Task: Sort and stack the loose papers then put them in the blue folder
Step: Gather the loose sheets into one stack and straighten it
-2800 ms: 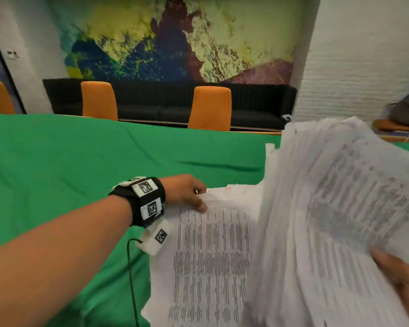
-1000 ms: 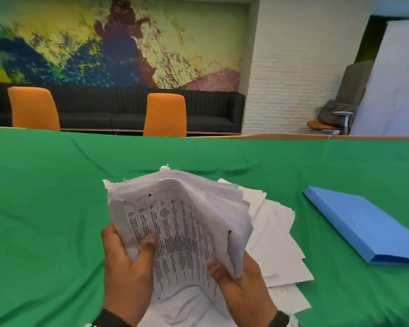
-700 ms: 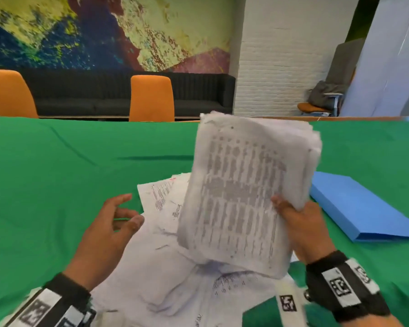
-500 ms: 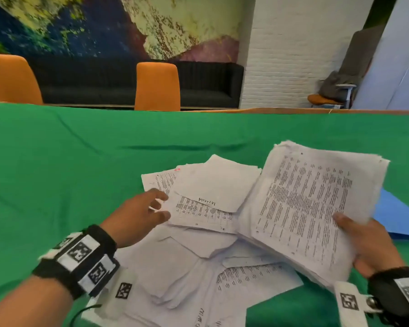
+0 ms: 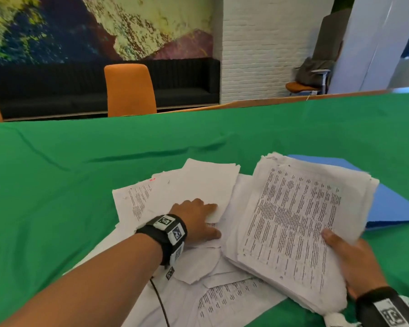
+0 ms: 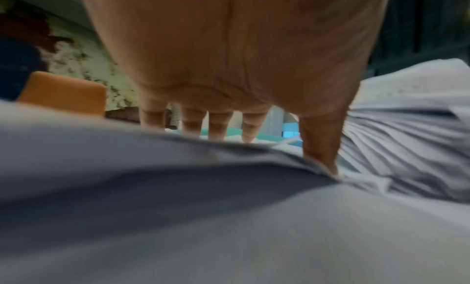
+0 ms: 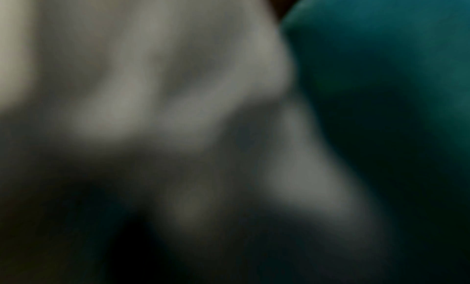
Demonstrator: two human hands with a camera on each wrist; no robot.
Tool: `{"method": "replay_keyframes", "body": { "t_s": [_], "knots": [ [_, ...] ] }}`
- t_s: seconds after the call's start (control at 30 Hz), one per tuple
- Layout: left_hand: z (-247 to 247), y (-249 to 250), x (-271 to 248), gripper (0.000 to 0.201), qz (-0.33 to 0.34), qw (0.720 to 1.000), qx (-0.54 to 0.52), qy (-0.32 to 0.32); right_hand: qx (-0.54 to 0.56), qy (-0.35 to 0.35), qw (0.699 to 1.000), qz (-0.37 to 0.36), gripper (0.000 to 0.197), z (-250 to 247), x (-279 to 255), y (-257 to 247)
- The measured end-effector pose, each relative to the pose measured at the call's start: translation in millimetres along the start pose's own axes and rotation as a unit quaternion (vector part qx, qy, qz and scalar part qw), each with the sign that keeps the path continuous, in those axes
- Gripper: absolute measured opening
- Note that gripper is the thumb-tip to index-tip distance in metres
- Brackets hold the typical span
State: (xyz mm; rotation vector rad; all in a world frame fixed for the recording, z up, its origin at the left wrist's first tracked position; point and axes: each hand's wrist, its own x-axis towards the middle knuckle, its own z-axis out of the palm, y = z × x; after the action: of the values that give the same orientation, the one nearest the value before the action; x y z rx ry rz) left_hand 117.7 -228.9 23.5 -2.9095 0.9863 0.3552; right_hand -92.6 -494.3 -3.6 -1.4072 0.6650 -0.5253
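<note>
My right hand [image 5: 340, 246] grips a thick stack of printed papers [image 5: 293, 220] by its near right corner, thumb on top, and holds it tilted above the table. The stack's fanned edges [image 6: 406, 137] show in the left wrist view. Loose white sheets [image 5: 198, 185] lie scattered on the green tablecloth [image 5: 80, 185]. My left hand [image 5: 214, 220] rests on them with straight fingers [image 6: 218, 127], the thumb pressing on paper. The blue folder [image 5: 392, 204] lies closed at the right, partly hidden behind the stack. The right wrist view is dark and blurred.
More loose sheets [image 5: 222, 303] lie near the front edge under my left forearm. An orange chair [image 5: 129, 90] stands behind the table's far edge, with a black sofa along the wall. Green cloth stretches bare to the left and far side.
My left hand let go of the stack and came down onto the loose sheets. My right hand swung the stack right and lowered it, so it now covers part of the blue folder.
</note>
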Motion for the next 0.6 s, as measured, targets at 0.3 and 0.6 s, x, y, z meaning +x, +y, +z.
{"method": "replay_keyframes", "body": {
  "t_s": [0.3,0.6],
  "knots": [
    [-59,-43,-41,0.046,-0.095,0.938,-0.28,0.181,0.038,0.007,0.999,0.01,0.011,0,2,4],
    [-77,-94,-101,0.025,-0.236,0.506,-0.758,0.337,0.035,-0.006,0.999,-0.013,0.045,3,-10,-2]
  ]
}}
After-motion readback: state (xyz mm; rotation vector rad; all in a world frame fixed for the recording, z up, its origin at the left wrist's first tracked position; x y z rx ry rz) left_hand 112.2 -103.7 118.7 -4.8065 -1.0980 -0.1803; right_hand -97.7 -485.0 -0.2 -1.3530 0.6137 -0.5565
